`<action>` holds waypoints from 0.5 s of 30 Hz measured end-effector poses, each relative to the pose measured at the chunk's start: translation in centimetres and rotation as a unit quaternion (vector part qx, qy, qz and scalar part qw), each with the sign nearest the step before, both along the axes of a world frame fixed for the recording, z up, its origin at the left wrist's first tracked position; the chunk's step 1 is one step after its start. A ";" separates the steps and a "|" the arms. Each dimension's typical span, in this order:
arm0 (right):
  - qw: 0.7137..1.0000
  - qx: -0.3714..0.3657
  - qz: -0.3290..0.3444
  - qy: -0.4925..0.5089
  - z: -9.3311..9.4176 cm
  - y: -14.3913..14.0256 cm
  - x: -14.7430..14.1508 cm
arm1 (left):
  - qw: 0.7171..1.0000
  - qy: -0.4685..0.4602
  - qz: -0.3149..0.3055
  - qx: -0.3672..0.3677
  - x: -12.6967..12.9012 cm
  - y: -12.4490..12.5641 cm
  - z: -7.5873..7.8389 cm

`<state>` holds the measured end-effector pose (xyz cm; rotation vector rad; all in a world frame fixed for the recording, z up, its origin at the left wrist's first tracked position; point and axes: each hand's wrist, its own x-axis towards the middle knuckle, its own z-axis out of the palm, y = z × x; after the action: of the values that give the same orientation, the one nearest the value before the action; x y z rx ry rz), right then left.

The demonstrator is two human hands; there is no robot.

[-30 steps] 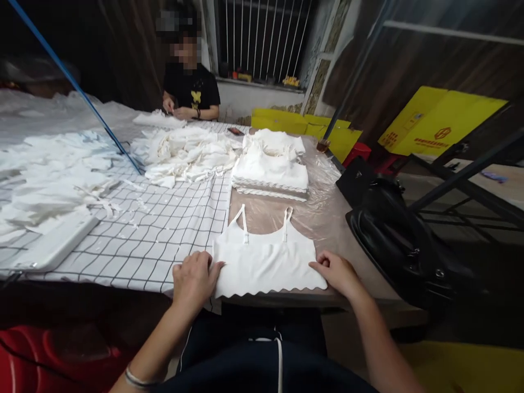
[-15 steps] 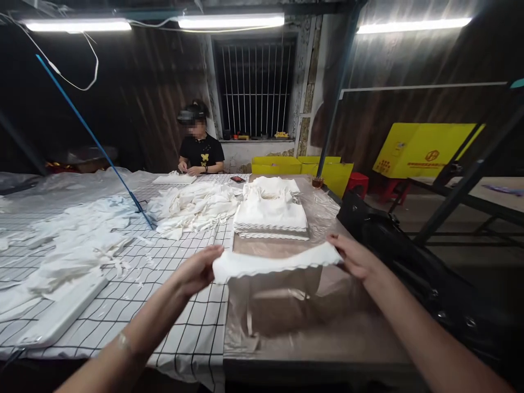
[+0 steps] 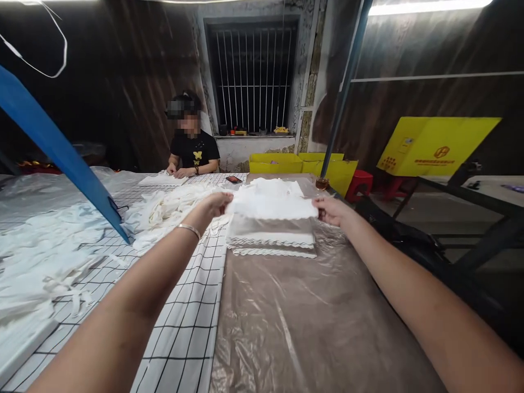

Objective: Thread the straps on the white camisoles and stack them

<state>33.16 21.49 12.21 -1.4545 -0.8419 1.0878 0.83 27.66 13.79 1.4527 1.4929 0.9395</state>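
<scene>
A white garment with a scalloped hem (image 3: 275, 207) is stretched flat between my two hands. My left hand (image 3: 219, 204) pinches its left end, and my right hand (image 3: 329, 210) grips its right end. The garment hangs just above a stack of similar white garments (image 3: 272, 245), whose wavy edges face me. Its far part overlaps the stack in view, so I cannot tell whether it touches there. The stack lies on brown, plastic-covered tabletop (image 3: 286, 316).
Loose white garments (image 3: 176, 204) are heaped on the checked cloth (image 3: 184, 327) to the left. A slanting blue post (image 3: 69, 142) crosses there. Opposite sits a person in a black shirt (image 3: 195, 147). A glass of dark liquid (image 3: 322, 183) and yellow boxes (image 3: 274, 164) are behind.
Both hands have carried the white garment forward, from above the near tabletop to over the stack. My view has moved closer to the stack.
</scene>
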 end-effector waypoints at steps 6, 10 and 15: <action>0.996 -0.069 0.015 -0.054 -7.6 -2.1 -0.7 | 0.995 -0.025 0.020 -0.100 -0.4 0.0 -7.7; 0.992 -0.052 0.006 -0.115 -8.6 -1.8 -0.3 | 0.995 -0.011 0.047 -0.087 -0.7 0.7 -8.2; 0.973 -0.028 -0.033 -0.227 -9.2 -0.1 0.2 | 0.993 0.053 0.079 -0.068 -0.2 1.0 -8.5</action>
<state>33.37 21.40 3.00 -1.8012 -1.0761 0.7405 0.65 28.66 5.33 1.3182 1.7351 0.8466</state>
